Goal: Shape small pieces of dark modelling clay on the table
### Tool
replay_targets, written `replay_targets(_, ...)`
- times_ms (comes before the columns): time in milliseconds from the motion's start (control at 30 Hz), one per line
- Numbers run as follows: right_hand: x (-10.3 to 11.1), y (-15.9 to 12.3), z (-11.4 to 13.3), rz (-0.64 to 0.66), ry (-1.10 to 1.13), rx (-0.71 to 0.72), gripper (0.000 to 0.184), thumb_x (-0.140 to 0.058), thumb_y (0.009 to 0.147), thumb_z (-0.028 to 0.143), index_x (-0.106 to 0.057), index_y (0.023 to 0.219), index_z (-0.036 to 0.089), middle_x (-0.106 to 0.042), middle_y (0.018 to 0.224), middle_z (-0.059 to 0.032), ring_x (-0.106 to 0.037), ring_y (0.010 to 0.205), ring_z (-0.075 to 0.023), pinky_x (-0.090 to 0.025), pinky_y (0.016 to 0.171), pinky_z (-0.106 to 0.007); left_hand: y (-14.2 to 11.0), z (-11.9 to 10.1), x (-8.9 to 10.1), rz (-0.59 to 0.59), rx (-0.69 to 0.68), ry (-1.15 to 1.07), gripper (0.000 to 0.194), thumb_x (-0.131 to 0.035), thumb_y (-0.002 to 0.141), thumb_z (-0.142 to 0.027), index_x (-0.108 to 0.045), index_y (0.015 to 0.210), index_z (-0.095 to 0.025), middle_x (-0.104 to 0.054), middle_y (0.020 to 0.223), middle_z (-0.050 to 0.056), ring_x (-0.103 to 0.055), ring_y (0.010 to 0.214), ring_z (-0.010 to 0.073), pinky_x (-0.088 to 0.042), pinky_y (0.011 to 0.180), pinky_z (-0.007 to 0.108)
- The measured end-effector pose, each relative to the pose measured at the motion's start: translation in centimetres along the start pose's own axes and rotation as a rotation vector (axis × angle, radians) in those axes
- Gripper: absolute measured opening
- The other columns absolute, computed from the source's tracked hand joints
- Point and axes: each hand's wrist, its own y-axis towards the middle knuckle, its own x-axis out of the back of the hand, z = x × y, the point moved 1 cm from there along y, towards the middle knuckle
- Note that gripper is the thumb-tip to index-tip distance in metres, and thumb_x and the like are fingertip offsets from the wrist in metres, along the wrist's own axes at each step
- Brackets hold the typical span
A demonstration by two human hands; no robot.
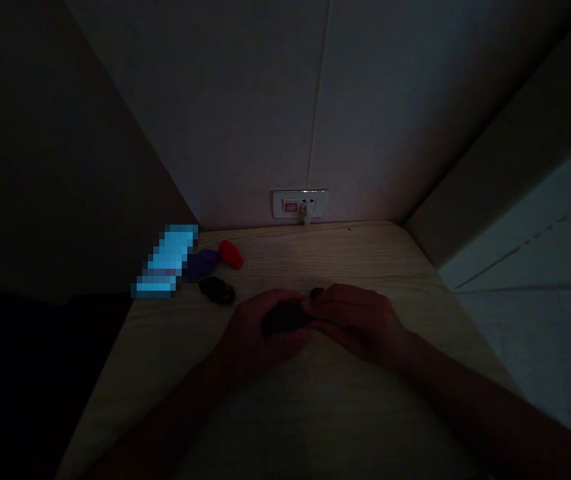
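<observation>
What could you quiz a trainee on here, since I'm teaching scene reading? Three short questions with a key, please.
1. True or false: in the picture, the red lump lies left of the wall socket.
2. Which hand cups the dark lump? A) right B) left
3. Fill in: the purple lump lies between the bright pixelated patch and the ____ lump.

Key: 1. True. 2. B, the left hand. 3. Red.

Dark lump [284, 318] partly behind fingers [340, 297]
</observation>
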Motion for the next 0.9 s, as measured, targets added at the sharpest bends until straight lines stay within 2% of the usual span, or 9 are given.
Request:
replay_targets(100,0.0,-0.2,0.5,0.052,0.008,-0.011,0.016,-0.066,0.099,0.018,-0.075,0.111,0.022,-0.081,0.098,-0.0082,-0.077,0.083,-0.0189,-0.065,0.070,-0.029,-0.1,-0.2,0.1,-0.025,-0.090,0.127,0.028,-0.077,0.082,-0.034,-0.075,0.108,-0.022,-0.081,0.101,0.005,-0.076,0.090,0.0228,-0.060,0.083,0.035)
replay_targets(233,-0.3,-0.3,0.7,0.085,0.025,-0.023,0.016,-0.065,0.098,0.016,-0.073,0.111,0.022,-0.081,0.097,-0.0074,-0.078,0.085,-0.0194,-0.066,0.075,-0.030,-0.3,0.1,0.2,-0.055,-0.123,0.164,0.023,-0.075,0.084,-0.035,-0.075,0.103,-0.022,-0.081,0.095,0.005,-0.075,0.084,0.0218,-0.060,0.079,0.034)
replay_targets(400,-0.7,-0.3,0.8,0.062,0.065,-0.113,0.010,-0.072,0.091,0.016,-0.070,0.100,0.021,-0.079,0.086,-0.0050,-0.075,0.073,-0.0173,-0.062,0.067,-0.027,-0.2,0.0,0.1,-0.041,-0.198,0.177,0.022,-0.076,0.085,-0.031,-0.075,0.104,-0.020,-0.080,0.092,0.005,-0.075,0.080,0.0186,-0.059,0.073,0.030)
replay_targets(567,-1.2,-0.3,1.2,-0.037,0.036,-0.186,0.008,-0.073,0.087,0.016,-0.067,0.089,0.021,-0.073,0.074,-0.0020,-0.069,0.063,-0.0144,-0.057,0.059,-0.025,-0.4,-0.2,-0.2,-0.097,-0.226,0.191,0.022,-0.074,0.085,-0.029,-0.073,0.105,-0.019,-0.080,0.094,0.005,-0.076,0.082,0.0185,-0.061,0.078,0.029)
replay_targets(700,-1.6,-0.3,1.1,-0.066,0.030,-0.197,0.009,-0.070,0.087,0.016,-0.066,0.091,0.022,-0.073,0.075,-0.0026,-0.069,0.065,-0.0156,-0.058,0.060,-0.026,-0.4,0.0,-0.3,-0.110,-0.252,0.224,0.027,-0.070,0.083,-0.024,-0.070,0.110,-0.021,-0.080,0.098,0.006,-0.076,0.085,0.0201,-0.062,0.079,0.032)
replay_targets(900,-1.7,-0.5,0.4,-0.075,0.123,-0.253,0.013,-0.074,0.092,0.021,-0.074,0.105,0.022,-0.081,0.091,-0.0063,-0.077,0.078,-0.0182,-0.064,0.071,-0.029,-0.3,-0.3,0.0,-0.164,-0.298,0.294,0.028,-0.068,0.082,-0.017,-0.068,0.110,-0.020,-0.078,0.096,0.005,-0.075,0.084,0.0186,-0.062,0.077,0.029)
